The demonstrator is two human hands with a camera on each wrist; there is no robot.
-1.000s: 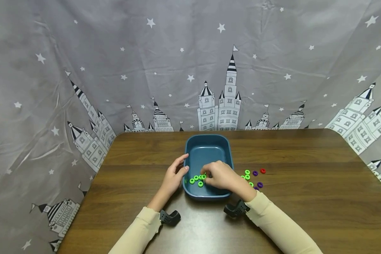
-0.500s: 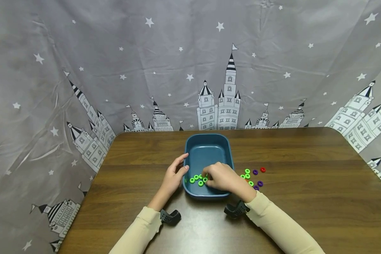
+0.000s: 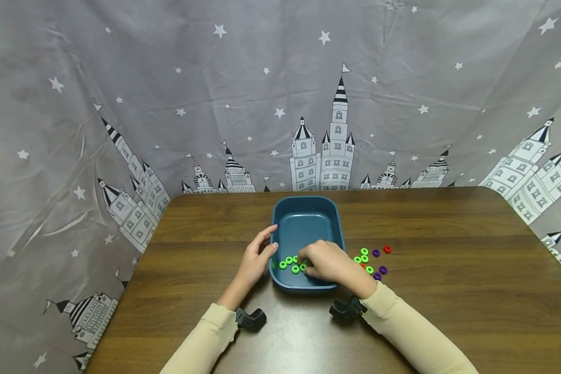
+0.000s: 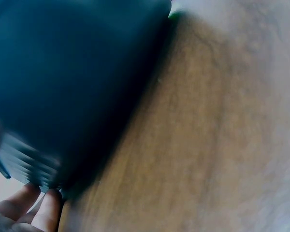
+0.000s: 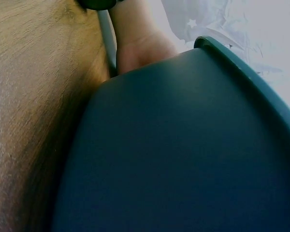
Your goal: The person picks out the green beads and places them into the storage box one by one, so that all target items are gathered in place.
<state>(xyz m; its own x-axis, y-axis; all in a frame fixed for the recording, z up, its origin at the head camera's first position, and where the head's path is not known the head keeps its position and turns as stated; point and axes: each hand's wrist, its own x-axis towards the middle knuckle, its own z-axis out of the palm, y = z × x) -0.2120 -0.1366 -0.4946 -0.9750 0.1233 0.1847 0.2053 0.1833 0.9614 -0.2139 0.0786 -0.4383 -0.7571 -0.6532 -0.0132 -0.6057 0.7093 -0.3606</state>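
A dark blue plastic bin stands on the table, with several bright green rings lying near its front left corner. My right hand reaches into the bin from the right, its thumb and forefinger curled around a green ring by the bin floor. The back of the hand hides part of the fingertips. At the left wall my left hand touches the bin with fairly straight fingers, the thumb at the rim. In the left wrist view, fingertips meet the bin's outer side.
Right of the bin, loose green rings, purple rings and a red ring lie on the wooden table. An orange piece shows partly among them. Behind the table hangs a grey curtain printed with castles and stars.
The green ring at my right fingertips has shifted slightly toward the bin's front right, and the right hand has moved a little with it. My left hand stays at the bin's left wall.
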